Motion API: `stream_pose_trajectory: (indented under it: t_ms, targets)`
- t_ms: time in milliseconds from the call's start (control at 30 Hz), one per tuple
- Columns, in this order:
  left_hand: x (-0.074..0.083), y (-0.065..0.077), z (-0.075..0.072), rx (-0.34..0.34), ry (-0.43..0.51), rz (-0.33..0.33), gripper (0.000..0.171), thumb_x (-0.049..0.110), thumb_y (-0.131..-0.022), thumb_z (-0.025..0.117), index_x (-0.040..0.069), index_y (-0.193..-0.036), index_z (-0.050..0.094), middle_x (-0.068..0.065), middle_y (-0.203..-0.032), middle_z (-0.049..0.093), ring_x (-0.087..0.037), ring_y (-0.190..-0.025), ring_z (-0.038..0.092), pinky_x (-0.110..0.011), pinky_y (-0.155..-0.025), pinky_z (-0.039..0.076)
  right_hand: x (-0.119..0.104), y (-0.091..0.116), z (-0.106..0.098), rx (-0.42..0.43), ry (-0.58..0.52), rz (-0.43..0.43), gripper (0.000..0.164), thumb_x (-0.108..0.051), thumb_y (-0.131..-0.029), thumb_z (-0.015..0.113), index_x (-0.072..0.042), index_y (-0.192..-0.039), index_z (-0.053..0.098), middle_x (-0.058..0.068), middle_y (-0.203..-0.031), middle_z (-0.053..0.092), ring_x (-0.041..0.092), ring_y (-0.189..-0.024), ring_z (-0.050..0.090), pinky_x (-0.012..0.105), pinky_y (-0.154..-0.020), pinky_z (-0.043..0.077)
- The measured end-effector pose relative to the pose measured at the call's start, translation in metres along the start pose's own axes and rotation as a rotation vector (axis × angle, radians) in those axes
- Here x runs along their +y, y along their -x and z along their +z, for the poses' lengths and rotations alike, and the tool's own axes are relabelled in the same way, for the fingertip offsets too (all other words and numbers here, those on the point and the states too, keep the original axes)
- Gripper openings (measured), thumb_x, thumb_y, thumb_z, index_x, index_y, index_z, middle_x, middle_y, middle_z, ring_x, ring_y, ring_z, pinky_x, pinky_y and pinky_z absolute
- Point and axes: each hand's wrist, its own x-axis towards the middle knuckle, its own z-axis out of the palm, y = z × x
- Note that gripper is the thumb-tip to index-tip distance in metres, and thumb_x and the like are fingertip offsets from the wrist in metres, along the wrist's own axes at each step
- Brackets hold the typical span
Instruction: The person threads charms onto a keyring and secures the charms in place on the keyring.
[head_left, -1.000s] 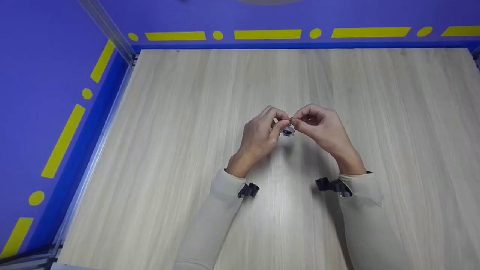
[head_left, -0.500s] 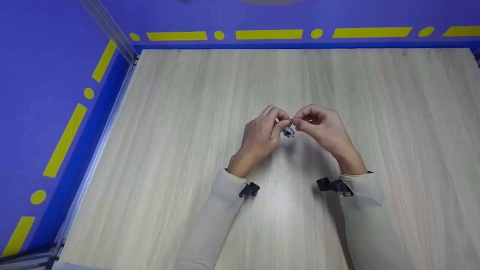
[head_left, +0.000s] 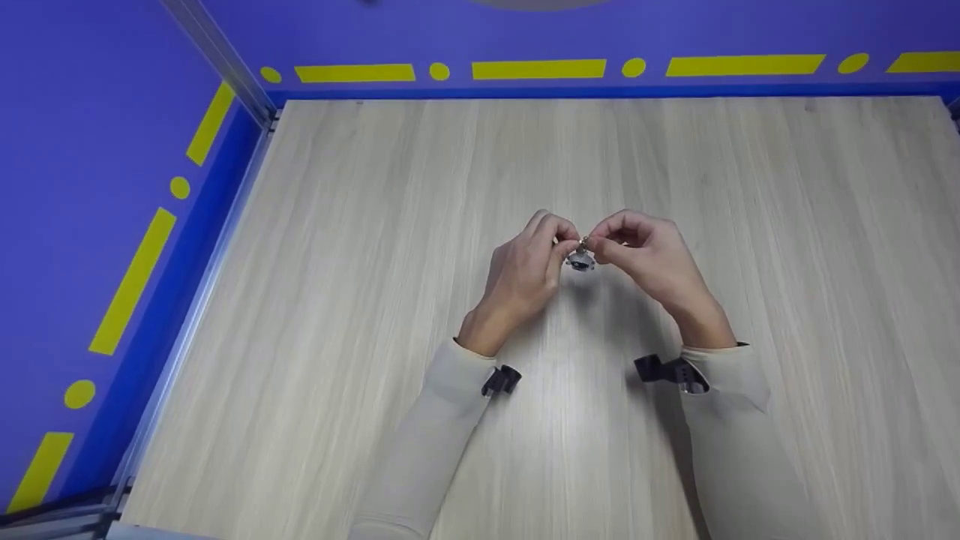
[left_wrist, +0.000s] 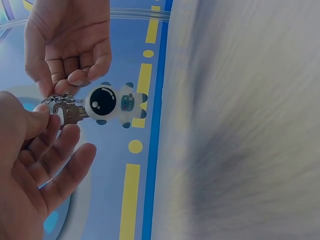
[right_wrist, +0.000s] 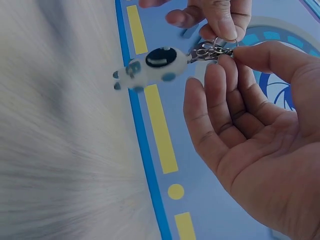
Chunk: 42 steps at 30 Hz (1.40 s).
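An astronaut keychain (head_left: pixel 580 261) hangs between both hands, above the table. Its small white figure (left_wrist: pixel 111 104) has a black visor and grey-blue feet, and a metal chain (left_wrist: pixel 65 99) joins it to a ring. A metal key (left_wrist: pixel 72 113) lies against the chain. My left hand (head_left: pixel 517 274) pinches the ring (right_wrist: pixel 225 43) end between thumb and finger. From the other side, my right hand (head_left: pixel 656 259) pinches the keychain's metal links with thumb and forefinger. Fingertips cover part of the ring, so how key and ring are joined is hidden.
The wood-grain table (head_left: pixel 375 225) spreads beneath both forearms. Blue panels with yellow marks (head_left: pixel 538 70) rise at its back and left sides, along a metal frame (head_left: pixel 225 67). A black strap mount (head_left: pixel 501 381) sits on each wrist.
The astronaut figure has swung and turned slightly below the fingers. More of the metal fitting shows between the fingertips. Both hands stay almost in the same place, still pinching.
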Motion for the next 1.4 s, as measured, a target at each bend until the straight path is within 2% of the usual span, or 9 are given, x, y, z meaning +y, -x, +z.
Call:
stream_pose_trajectory:
  t_ms: [233,433,633,800,867,1000,1100,1267,1400]
  targets:
    - [-0.003,-0.001,0.002,0.043,0.036,0.027,0.015,0.024,-0.106,0.063,0.009,-0.107,0.062,-0.004,-0.109,0.061,-0.014,-0.076,0.058,-0.031,-0.061,0.048,0.001,-0.001,-0.001,0.012,0.012,-0.026,0.010,-0.001,-0.096,0.072,0.008,-0.099,0.071,0.009,-0.093,0.070,0.016,-0.082,0.066,0.025,-0.076,0.054]
    - [-0.003,-0.001,0.004,0.037,0.081,0.044,0.015,0.024,-0.109,0.059,0.008,-0.107,0.059,-0.005,-0.121,0.064,-0.016,-0.085,0.064,-0.028,-0.067,0.051,0.003,-0.001,-0.002,0.025,0.023,-0.042,0.010,-0.001,-0.096,0.072,0.008,-0.100,0.071,0.009,-0.101,0.073,0.019,-0.093,0.067,0.026,-0.082,0.054]
    - [-0.003,0.001,0.004,0.024,0.085,0.015,0.015,0.021,-0.110,0.058,0.006,-0.112,0.059,-0.006,-0.107,0.066,-0.013,-0.072,0.058,-0.032,-0.062,0.047,0.005,-0.002,0.000,-0.020,0.023,-0.027,0.007,-0.001,-0.099,0.069,0.006,-0.099,0.067,0.012,-0.113,0.073,0.022,-0.106,0.068,0.027,-0.089,0.055]
    - [-0.004,0.000,0.003,0.020,0.077,0.006,0.015,0.021,-0.110,0.058,0.006,-0.113,0.059,-0.007,-0.111,0.067,-0.014,-0.072,0.054,-0.033,-0.063,0.046,0.005,-0.002,0.001,-0.051,0.018,-0.001,0.003,-0.001,-0.100,0.067,0.000,-0.097,0.066,0.013,-0.115,0.071,0.023,-0.108,0.067,0.029,-0.093,0.054]
    - [-0.003,0.001,0.002,0.026,0.075,0.014,0.015,0.021,-0.110,0.058,0.006,-0.113,0.059,-0.007,-0.111,0.067,-0.014,-0.071,0.052,-0.032,-0.062,0.045,0.005,-0.001,0.001,-0.062,0.007,0.015,0.003,-0.002,-0.100,0.067,0.001,-0.099,0.066,0.013,-0.114,0.070,0.024,-0.107,0.068,0.030,-0.094,0.054]
    - [-0.002,0.001,0.000,0.052,0.081,0.039,0.014,0.020,-0.109,0.061,0.006,-0.111,0.061,-0.005,-0.107,0.067,-0.014,-0.075,0.059,-0.030,-0.063,0.047,0.005,-0.001,0.001,-0.090,-0.023,0.027,0.008,-0.005,-0.101,0.067,0.003,-0.102,0.065,0.012,-0.111,0.069,0.023,-0.104,0.069,0.031,-0.095,0.055]
    - [-0.002,0.000,-0.001,0.073,0.110,0.054,0.013,0.019,-0.108,0.062,0.005,-0.109,0.061,-0.005,-0.105,0.066,-0.016,-0.083,0.066,-0.029,-0.067,0.050,0.006,-0.002,0.001,-0.112,-0.073,0.020,0.002,-0.001,-0.101,0.064,0.001,-0.102,0.065,0.011,-0.107,0.068,0.021,-0.102,0.069,0.032,-0.096,0.056]
    - [0.000,0.000,-0.004,0.109,0.188,0.089,0.013,0.015,-0.106,0.064,0.003,-0.108,0.060,-0.007,-0.102,0.064,-0.017,-0.086,0.067,-0.026,-0.071,0.052,0.009,-0.002,0.001,-0.169,-0.136,0.000,0.013,0.001,-0.103,0.062,0.006,-0.115,0.063,0.013,-0.112,0.068,0.022,-0.105,0.069,0.034,-0.098,0.056]
    - [0.001,-0.001,-0.006,0.149,0.230,0.117,0.013,0.013,-0.105,0.064,0.002,-0.106,0.059,-0.008,-0.101,0.063,-0.018,-0.086,0.065,-0.026,-0.073,0.053,0.013,-0.002,0.001,-0.243,-0.131,-0.011,0.026,0.002,-0.102,0.063,0.006,-0.128,0.061,0.016,-0.121,0.067,0.025,-0.111,0.067,0.033,-0.098,0.055]
